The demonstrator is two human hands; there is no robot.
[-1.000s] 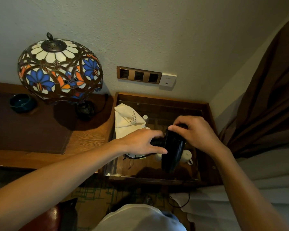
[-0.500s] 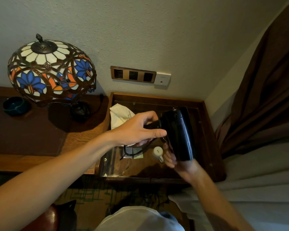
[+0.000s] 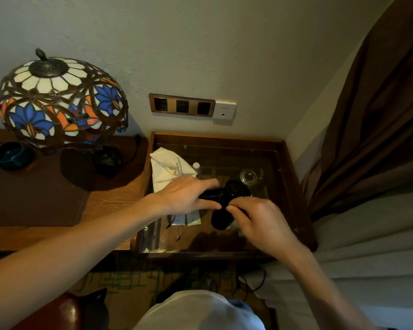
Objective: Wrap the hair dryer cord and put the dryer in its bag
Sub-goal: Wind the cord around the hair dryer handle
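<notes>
A black hair dryer [image 3: 227,198] is held above the glass-topped side table [image 3: 293,186]. My left hand [image 3: 186,196] grips its folded handle from the left. My right hand [image 3: 260,220] covers the barrel from the right, fingertips pinched at the joint beside the left thumb; what they pinch is hidden. The cream cloth bag [image 3: 167,170] with dark printed text lies crumpled on the glass, left of the dryer and behind my left hand. The cord cannot be made out around the dryer.
A stained-glass lamp [image 3: 60,101] and a dark bowl [image 3: 11,156] stand on the wooden desk [image 3: 115,198] at left. A wall socket panel [image 3: 181,106] sits above the table. Small paper tags [image 3: 188,219] and a glass lid [image 3: 248,176] lie on the glass. Brown curtain [image 3: 379,115] hangs at right.
The dryer has been lowered and turned, its barrel now pointing toward me. My right hand came from beneath the barrel to its top right side. My left hand kept its grip.
</notes>
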